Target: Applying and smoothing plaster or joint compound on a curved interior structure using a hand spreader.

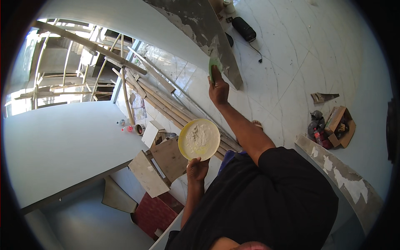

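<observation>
My left hand [197,170] grips a round, shallow yellow dish [199,138] from below, with off-white paste spread inside it. My right hand [218,87], on an outstretched arm, is closed on a green flat spreader [214,62], held against the lower end of a long grey band [193,31] with patchy pale coating along the edge of a white wall [166,16]. The spreader is partly hidden by my fingers, and whether its blade touches the surface is hard to tell.
Bamboo poles [162,108] and wooden boards [148,166] lie below on tiles; bamboo scaffolding [64,71] stands left. A black cylinder with cord [243,29] lies near the band. An open cardboard box [346,129] and another patched ledge [341,179] are right; a red panel [152,214] is lower left.
</observation>
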{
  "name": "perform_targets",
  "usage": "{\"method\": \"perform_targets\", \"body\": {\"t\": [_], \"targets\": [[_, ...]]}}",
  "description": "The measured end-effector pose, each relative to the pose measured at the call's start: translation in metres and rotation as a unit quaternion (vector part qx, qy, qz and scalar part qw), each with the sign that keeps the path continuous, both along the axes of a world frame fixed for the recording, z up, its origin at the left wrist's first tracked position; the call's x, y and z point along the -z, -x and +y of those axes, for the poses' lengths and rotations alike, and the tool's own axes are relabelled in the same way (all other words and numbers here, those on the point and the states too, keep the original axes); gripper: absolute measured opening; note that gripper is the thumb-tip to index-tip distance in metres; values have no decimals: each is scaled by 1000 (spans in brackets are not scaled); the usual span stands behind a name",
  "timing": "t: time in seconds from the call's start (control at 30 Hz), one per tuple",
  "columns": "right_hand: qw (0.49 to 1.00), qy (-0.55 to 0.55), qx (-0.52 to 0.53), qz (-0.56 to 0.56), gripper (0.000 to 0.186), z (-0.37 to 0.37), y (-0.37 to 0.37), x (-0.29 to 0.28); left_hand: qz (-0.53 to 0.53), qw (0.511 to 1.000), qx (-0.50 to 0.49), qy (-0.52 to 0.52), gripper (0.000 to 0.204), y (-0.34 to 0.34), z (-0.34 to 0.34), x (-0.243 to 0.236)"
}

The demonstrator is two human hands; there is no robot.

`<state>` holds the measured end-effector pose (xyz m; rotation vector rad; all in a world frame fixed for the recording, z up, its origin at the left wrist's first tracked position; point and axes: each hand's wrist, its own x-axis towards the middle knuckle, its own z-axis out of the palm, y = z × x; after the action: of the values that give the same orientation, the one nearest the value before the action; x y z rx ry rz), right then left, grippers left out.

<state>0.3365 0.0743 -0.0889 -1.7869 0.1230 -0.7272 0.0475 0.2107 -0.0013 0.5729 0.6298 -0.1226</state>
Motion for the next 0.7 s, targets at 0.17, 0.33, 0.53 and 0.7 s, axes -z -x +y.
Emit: {"method": "perform_targets", "body": {"t": [0.17,0.33,0.53,0.7], "targets": [[998,15,-59,0,41,-14,20,7,-4,1000,2,16,75,3,12,8],[991,-108,-40,62,35,-52,8,-4,-5,1000,26,13,75,-15,3,9],[984,-121,-120,50,36,-47,30,-5,-31,999,34,22,74,-35,-10,-2],[975,-52,-166,139,30,-106,91,-8,-50,997,47,34,72,-46,-10,5]]}}
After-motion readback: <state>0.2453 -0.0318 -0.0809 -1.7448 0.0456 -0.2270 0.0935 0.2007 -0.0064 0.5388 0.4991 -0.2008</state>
